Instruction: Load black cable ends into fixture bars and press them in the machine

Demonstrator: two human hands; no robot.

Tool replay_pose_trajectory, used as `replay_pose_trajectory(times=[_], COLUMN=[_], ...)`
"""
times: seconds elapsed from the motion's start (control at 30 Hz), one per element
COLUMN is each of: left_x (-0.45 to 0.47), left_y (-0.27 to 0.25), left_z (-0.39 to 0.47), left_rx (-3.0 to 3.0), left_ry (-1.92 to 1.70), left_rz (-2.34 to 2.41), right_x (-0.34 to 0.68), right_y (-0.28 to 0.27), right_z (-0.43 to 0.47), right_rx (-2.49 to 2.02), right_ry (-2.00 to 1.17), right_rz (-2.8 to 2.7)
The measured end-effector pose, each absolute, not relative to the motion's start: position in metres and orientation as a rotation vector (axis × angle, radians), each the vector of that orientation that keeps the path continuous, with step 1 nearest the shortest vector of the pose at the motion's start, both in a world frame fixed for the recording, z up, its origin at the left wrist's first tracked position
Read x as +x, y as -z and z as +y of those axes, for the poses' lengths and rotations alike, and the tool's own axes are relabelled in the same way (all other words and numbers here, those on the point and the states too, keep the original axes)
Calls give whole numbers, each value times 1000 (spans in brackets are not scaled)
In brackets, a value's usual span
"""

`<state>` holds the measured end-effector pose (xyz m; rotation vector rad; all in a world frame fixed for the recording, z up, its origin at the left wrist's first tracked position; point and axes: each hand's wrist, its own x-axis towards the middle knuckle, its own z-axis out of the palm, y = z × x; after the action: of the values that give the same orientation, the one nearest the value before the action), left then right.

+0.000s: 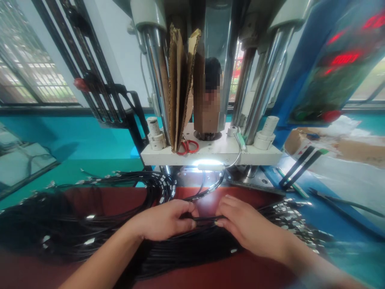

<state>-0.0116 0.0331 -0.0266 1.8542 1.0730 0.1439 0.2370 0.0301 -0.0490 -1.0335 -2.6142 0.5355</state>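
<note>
Between my two hands runs a short stretch of black cable [206,218], held roughly level. My left hand [170,218] pinches it with thumb and fingers from the left. On the other side my right hand [240,222] is closed on the same cable, thumb underneath. Below and behind the hands lies a thick bundle of black cables [180,253] on the reddish-brown work surface [255,269]. Metal connector ends [297,220] fan out at the bundle's right. More cables [161,186] with silver tips curve round behind my left hand.
A press with a white plate [255,156] and steel columns stands ahead, a lit lamp [210,166] under its edge. Red-handled scissors [189,147] and cardboard pieces [177,92] rest on the plate. Pliers [331,200] lie right, below a control panel [333,76].
</note>
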Motion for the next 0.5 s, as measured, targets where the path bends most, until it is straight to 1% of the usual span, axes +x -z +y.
replay_pose_trajectory(times=[0.17, 0.33, 0.5], left_x=[-8, -4, -4], left_y=[28, 34, 37], left_z=[32, 31, 33], left_rx=[1874, 1844, 1871], left_ry=[-170, -154, -147], left_rz=[1064, 1068, 1079], right_x=[235, 235, 235], right_y=[51, 46, 45], right_z=[27, 26, 27], right_rx=[-1073, -1068, -1043], right_ry=[-455, -540, -559], right_rz=[-2628, -2575, -2595])
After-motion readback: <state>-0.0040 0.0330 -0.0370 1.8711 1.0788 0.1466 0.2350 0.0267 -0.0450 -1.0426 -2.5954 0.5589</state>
